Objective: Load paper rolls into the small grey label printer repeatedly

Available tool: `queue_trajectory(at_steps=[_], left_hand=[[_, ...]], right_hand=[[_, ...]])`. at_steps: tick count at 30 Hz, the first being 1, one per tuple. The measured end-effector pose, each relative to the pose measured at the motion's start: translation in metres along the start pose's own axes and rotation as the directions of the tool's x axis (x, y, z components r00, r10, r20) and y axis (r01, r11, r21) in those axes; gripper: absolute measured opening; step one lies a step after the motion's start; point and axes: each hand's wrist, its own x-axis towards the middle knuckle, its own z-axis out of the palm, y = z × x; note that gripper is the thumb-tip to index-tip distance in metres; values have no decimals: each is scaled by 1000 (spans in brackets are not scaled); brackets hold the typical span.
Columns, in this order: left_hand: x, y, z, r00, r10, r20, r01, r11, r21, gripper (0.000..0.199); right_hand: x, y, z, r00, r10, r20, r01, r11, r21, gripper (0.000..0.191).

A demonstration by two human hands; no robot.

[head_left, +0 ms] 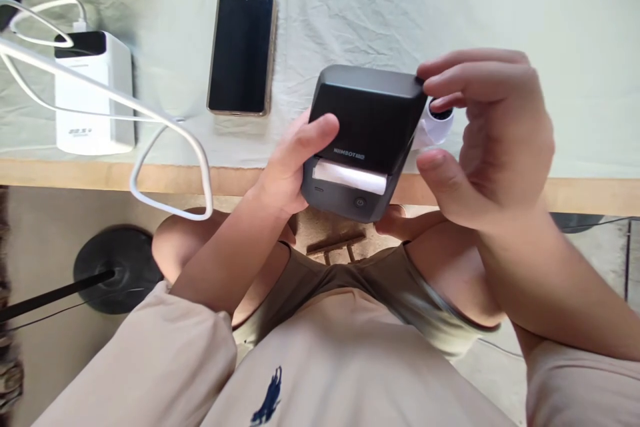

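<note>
Table: a pale green cloth covers your table [490, 7], wrinkled behind the phone, with a light wooden edge nearest you.
Round base: a black disc [135, 267] with a pole stands on the floor, to your left.
Label printer: the dark NIIMBOT unit [367, 113] is in your left hand, raised over the table edge and slightly tilted, a white strip [350, 177] showing above its power button [359, 202].
Left grip: your left hand [293, 160] is closed round the printer's left side, thumb on the front; that wrap should bear the weight, and a level wrist would likely steady it.
Right grip: your right hand [505, 127] is partly open, fingertips at the upper right corner, thumb apart. Light fingertip contact there seems best, clear of the strip.
Power bank: white with a dark top panel [110, 140], left of the phone.
Phone: screen up and dark [240, 53], between power bank and printer.
Cable: a white loop [206, 180] hangs past the edge; mind your left forearm near it.
White object: a small rounded piece [440, 130], partly hidden behind the printer.
</note>
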Motion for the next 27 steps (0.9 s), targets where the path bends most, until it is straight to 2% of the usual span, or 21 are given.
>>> queue_trajectory(at_steps=[2,5,7,10,13,16,20,23,25,27], left_hand=[[1,-5,-4,997,77,16,-77,997,8,38],[6,-13,-14,985,155,76,-158,986,47,49],[9,-16,-19,979,174,104,-181,981,66,53],[11,-17,-21,973,202,109,-212,974,85,47],[9,-16,-22,963,220,158,-238,966,104,42],[6,-16,-24,960,234,156,-252,961,114,44],[6,-19,-25,959,253,127,-263,962,73,45],[10,-19,-20,964,191,188,-188,982,-31,44],[13,-18,-15,983,129,133,-122,991,-58,35],[14,-17,-10,992,128,-7,-129,991,-40,35]], right_hand=[[2,-4,1,999,40,22,-40,999,-10,42],[1,-7,2,999,48,8,-48,999,-23,46],[-1,-6,4,998,55,-2,-55,998,-8,50],[-5,-6,4,991,135,15,-135,990,32,58],[-6,-8,1,980,176,98,-179,983,27,61],[-3,-11,-4,975,143,168,-148,989,16,56],[1,-10,-8,977,94,191,-89,995,-34,58],[2,-4,-10,985,48,167,-31,994,-104,53],[0,1,-11,986,44,160,-25,993,-119,49],[-2,5,-13,983,76,167,-58,992,-110,48]])
